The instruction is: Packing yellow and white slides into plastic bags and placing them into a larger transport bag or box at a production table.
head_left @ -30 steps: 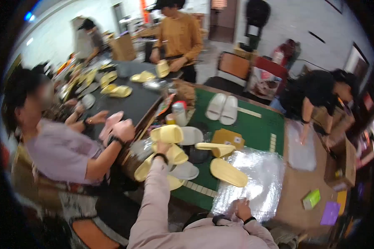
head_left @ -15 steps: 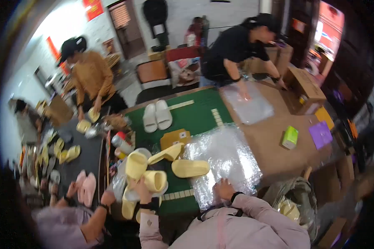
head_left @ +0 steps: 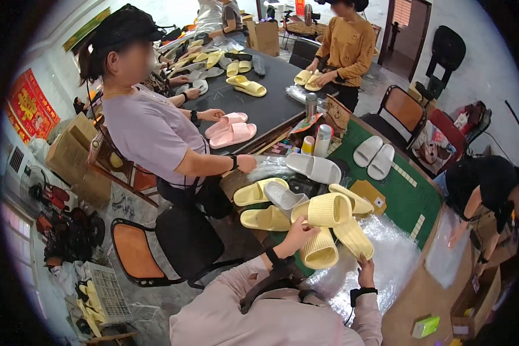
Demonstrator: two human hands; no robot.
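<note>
My left hand (head_left: 297,237) grips the heel end of a pale yellow slipper (head_left: 332,210) with a ribbed strap, above the table. My right hand (head_left: 365,271) pinches the end of a second yellow slipper (head_left: 352,235), which slants beside the first. Just below them a yellow slipper (head_left: 319,252) shows its strap towards me. Another yellow slipper (head_left: 352,199) lies tilted behind. To the left are a grey slipper (head_left: 284,197) and two more yellow slippers (head_left: 260,192). Clear plastic bags (head_left: 380,248) lie under and beside my right hand.
White slippers (head_left: 373,157) rest on the green mat (head_left: 412,202). Bottles (head_left: 323,140) stand behind the slippers. A co-worker in lilac (head_left: 150,132) stands at left by pink slippers (head_left: 232,130); others work across the tables. A black chair (head_left: 187,242) is at my left.
The view has swung left. My right hand has left the plastic bags and now holds a yellow slipper. My left hand still holds a slipper, now raised beside it.
</note>
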